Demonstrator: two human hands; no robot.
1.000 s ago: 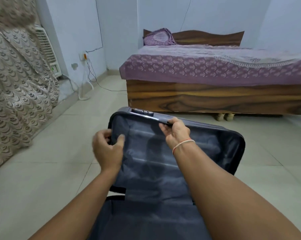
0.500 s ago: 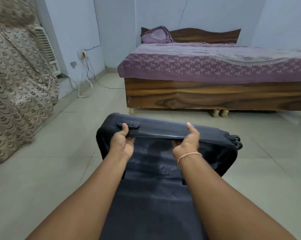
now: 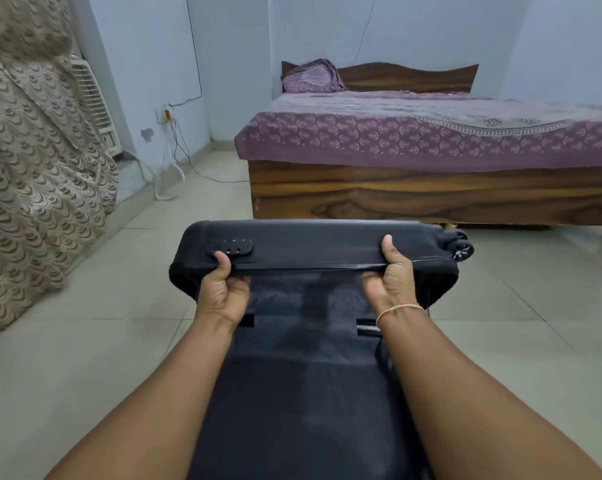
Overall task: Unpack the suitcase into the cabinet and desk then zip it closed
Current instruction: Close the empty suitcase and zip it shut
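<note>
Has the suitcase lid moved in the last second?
Yes. The lid has swung down toward the person, both hands gripping its edge; more floor now shows between it and the bed.

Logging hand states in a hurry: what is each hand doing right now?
Left hand: grips the suitcase lid edge beside the combination lock.
Right hand: grips the same lid edge.

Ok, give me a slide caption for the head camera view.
Both hands, left and right, grip the dark suitcase lid by its front edge, beside a bed.
</note>
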